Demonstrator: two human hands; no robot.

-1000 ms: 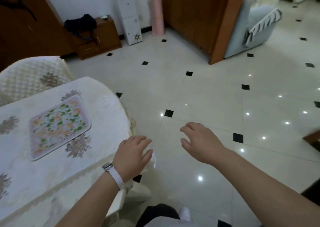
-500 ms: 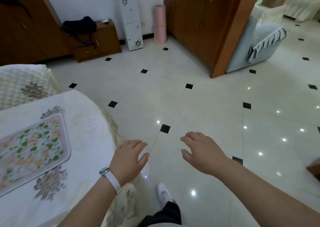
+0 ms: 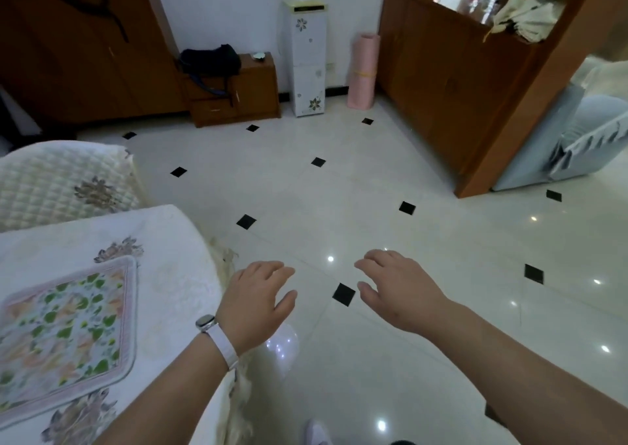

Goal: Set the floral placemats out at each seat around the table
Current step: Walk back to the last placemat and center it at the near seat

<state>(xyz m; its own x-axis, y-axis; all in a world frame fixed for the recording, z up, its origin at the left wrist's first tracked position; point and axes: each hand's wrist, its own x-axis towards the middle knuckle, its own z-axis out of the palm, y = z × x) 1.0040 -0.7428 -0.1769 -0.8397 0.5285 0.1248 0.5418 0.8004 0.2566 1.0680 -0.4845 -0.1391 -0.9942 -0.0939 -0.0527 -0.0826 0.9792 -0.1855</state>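
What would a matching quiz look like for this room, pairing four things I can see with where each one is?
Things
1. pink-bordered floral placemat
2. black fabric bag
3. rolled pink mat
4. white-strapped wristwatch

Places
A. on the wrist of the left hand
B. standing upright on the floor beside the tall white flowered unit
C. flat on the white tablecloth
D. on top of the low brown wooden cabinet

Pairs: 1-C, 2-D, 3-B, 4-A
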